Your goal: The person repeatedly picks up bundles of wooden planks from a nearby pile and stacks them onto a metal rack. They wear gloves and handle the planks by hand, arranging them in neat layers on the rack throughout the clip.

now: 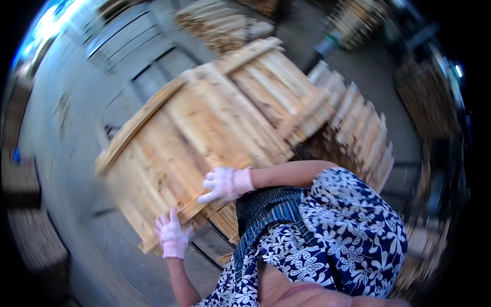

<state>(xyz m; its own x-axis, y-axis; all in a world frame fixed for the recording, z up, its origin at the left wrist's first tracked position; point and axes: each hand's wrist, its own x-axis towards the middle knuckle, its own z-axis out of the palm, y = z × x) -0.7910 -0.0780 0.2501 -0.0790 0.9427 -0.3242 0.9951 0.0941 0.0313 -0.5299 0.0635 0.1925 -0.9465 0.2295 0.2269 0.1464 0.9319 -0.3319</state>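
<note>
While left hand (pixel 173 234), spread open, touches one slatted panel (pixel 197 125), right hand (pixel 225 185) half-curls, grip unclear.

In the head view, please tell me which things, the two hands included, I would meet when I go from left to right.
Ribbed brown stack at the lower left → left gloved hand → right gloved hand → pile of light wooden pieces → dark brown stack at the far right.

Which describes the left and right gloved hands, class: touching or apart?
Apart. The head view shows a stretch of the wooden panel's near batten between left gloved hand and right gloved hand.
</note>
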